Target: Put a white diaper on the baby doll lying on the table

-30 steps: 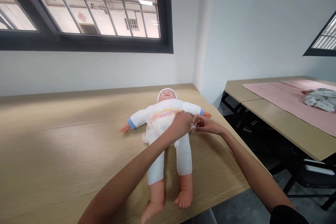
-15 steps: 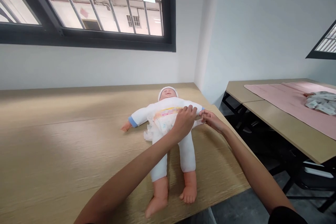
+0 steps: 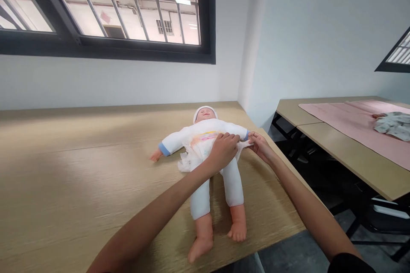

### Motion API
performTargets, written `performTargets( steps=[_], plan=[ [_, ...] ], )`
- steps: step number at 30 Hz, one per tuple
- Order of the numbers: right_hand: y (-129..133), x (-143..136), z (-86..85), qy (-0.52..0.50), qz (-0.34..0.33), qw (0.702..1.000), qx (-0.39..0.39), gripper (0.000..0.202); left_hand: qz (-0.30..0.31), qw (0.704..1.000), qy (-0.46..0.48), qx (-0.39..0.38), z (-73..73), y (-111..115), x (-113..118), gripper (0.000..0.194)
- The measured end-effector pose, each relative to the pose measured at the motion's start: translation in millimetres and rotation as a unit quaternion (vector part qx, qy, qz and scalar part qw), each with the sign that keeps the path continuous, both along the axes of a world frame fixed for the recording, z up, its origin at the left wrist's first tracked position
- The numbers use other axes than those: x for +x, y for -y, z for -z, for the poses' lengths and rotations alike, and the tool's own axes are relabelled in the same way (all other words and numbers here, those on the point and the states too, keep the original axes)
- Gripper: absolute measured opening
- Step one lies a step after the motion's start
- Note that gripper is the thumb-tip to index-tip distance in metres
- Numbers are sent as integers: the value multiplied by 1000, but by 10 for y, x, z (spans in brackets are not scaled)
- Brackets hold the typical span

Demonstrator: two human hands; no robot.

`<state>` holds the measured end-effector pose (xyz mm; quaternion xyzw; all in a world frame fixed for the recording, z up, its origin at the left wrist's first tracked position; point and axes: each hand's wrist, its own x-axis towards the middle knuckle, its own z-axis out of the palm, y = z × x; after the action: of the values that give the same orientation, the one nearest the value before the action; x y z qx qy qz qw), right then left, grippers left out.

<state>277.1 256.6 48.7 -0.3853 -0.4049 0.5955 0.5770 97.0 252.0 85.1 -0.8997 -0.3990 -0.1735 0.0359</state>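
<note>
A baby doll in a white suit and cap lies on its back on the wooden table, bare feet toward me. A white diaper with a coloured band wraps its waist. My left hand presses flat on the diaper's front, fingers bent over it. My right hand pinches the diaper's side tab at the doll's far hip and holds it stretched outward. The doll's left arm is partly hidden behind my hands.
A second table stands to the right across a gap, covered by a pink cloth with a patterned garment on it. A window and white walls rise behind. The table edge runs close to the doll's feet.
My right hand has pulled the diaper tab outward to the right. My left hand shifted slightly on the diaper's front. The view drifted a little.
</note>
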Motion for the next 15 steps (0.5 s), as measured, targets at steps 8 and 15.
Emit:
performTargets(
  steps=[8, 15],
  plan=[
    [-14, 4, 72, -5, -20, 1000, -5, 30, -4, 998, 64, 12, 8, 12, 11, 30],
    [20, -75, 52, -6, -2, 999, -39, 34, 22, 999, 42, -5, -5, 36, 2, 32]
  ],
)
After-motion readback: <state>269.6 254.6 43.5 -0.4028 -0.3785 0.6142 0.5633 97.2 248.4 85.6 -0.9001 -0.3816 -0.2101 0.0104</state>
